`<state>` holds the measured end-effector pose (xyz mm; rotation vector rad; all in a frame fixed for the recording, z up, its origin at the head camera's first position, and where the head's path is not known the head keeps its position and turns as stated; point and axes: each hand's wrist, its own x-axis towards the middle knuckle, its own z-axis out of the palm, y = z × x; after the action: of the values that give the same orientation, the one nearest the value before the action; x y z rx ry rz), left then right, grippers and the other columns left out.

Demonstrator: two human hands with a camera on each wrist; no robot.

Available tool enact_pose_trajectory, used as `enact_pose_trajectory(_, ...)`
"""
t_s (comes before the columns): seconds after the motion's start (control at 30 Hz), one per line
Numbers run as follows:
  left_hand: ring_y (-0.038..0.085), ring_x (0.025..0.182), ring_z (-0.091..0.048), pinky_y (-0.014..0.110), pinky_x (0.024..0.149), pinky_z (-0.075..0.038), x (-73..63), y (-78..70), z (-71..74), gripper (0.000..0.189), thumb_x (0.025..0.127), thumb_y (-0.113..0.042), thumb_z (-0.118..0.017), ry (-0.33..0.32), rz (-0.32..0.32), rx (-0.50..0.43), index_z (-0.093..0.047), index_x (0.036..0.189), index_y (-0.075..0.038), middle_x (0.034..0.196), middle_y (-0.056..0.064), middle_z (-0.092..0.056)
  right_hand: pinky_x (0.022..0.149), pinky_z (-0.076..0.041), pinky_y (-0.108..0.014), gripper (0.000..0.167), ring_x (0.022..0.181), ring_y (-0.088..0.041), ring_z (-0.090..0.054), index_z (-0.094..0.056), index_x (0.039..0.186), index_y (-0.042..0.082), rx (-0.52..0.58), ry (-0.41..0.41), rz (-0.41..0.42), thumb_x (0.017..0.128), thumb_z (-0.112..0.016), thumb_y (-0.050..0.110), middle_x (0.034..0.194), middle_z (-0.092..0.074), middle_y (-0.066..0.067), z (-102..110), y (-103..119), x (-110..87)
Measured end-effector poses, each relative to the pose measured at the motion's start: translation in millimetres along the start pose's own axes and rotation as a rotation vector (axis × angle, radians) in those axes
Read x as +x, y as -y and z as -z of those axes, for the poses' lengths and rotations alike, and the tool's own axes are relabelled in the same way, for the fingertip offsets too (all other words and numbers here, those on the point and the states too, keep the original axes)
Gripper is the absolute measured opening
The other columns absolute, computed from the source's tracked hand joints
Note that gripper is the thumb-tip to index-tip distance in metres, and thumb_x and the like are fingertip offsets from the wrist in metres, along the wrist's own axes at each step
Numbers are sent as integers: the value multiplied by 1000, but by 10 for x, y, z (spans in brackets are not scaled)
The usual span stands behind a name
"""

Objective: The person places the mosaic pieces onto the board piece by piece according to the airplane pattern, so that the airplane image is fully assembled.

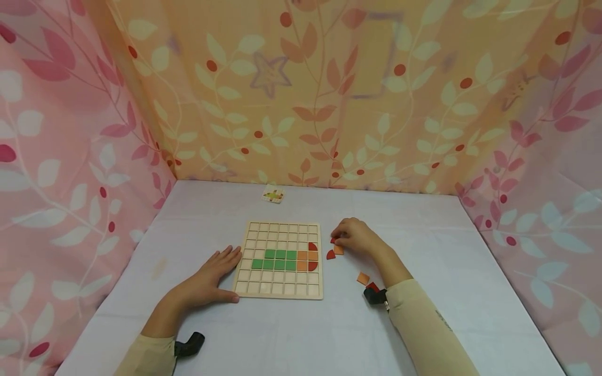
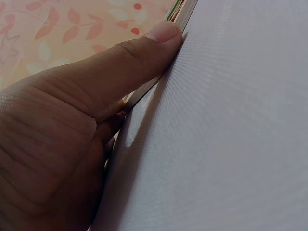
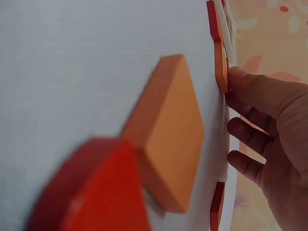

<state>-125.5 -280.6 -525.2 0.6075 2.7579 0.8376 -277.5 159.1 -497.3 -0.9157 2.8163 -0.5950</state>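
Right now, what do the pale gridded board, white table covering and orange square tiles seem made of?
Pale gridded board: probably bare, matte wood, given its tan colour. White table covering: likely matte cloth; fine woven lines show. Orange square tiles: even, matte colour suggests painted wood or plastic.

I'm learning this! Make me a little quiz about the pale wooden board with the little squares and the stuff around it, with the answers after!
1. How many green square tiles lie on the pale wooden grid board?
2. True or false: the person's bare left hand touches the board.
3. Where is the small pale patterned card?
A) On the board
B) Beyond the board, on the white cloth-covered table
C) Under the left hand

Key: 1. Seven; 2. True; 3. B
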Motion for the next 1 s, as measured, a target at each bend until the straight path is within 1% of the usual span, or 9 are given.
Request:
enact_pose_trajectory(0.2, 29, 160, -6, 54, 128, -3, 3, 4, 9, 120, 71, -62, -85, -7, -9, 6, -26, 163, -12, 172, 1, -18, 100, -49, -47, 20, 105, -22, -61, -79, 110, 13, -7, -6, 25, 90, -78, 15, 103, -70, 3, 8, -5, -21)
enact_pose_trajectory(0.4, 29, 160, -5, 52, 128, -2, 4, 4, 2, 121, 72, -62, -84, -2, -13, -1, -25, 163, -11, 172, 2, -17, 98, -50, -46, 19, 104, -22, -62, -79, 110, 13, -38, -14, 42, 91, -77, 16, 102, -71, 3, 21, 21, -29)
enact_pose_trajectory(0.53, 30, 160, -5, 53, 128, -2, 3, -5, 4, 121, 72, -61, -85, 2, -16, 4, -24, 163, -10, 172, 2, -17, 96, -51, -45, 20, 102, -22, -62, -79, 110, 11, -31, -34, 48, 91, -77, 17, 102, -71, 2, 31, 57, -33)
enact_pose_trajectory(0.63, 30, 160, -6, 54, 128, -3, 4, -10, 11, 120, 72, -60, -85, -1, -21, 6, -25, 163, -10, 172, 2, -18, 97, -51, -45, 21, 102, -22, -62, -79, 111, 10, -18, -61, 56, 91, -77, 16, 103, -71, 1, 53, 114, -40)
enact_pose_trajectory(0.77, 31, 160, -6, 56, 127, -3, 5, -12, 15, 120, 72, -60, -85, -3, -23, 6, -25, 163, -10, 172, 3, -18, 100, -50, -46, 22, 105, -23, -62, -79, 112, 11, 5, -93, 60, 91, -77, 18, 104, -71, 0, 83, 212, -29)
enact_pose_trajectory(0.9, 31, 160, -6, 56, 127, -3, 6, -2, 6, 121, 71, -61, -85, -3, -18, -1, -25, 163, -10, 172, 2, -18, 103, -49, -45, 23, 107, -22, -61, -79, 114, 13, 11, -108, 65, 91, -78, 20, 106, -71, 2, 95, 309, 5)
enact_pose_trajectory(1.0, 31, 160, -5, 57, 127, -3, 4, 12, -5, 121, 71, -62, -85, -5, -20, -5, -25, 163, -11, 172, 2, -17, 102, -49, -45, 24, 107, -22, -62, -79, 114, 13, 3, -116, 84, 91, -79, 20, 106, -71, 2, 97, 389, 33)
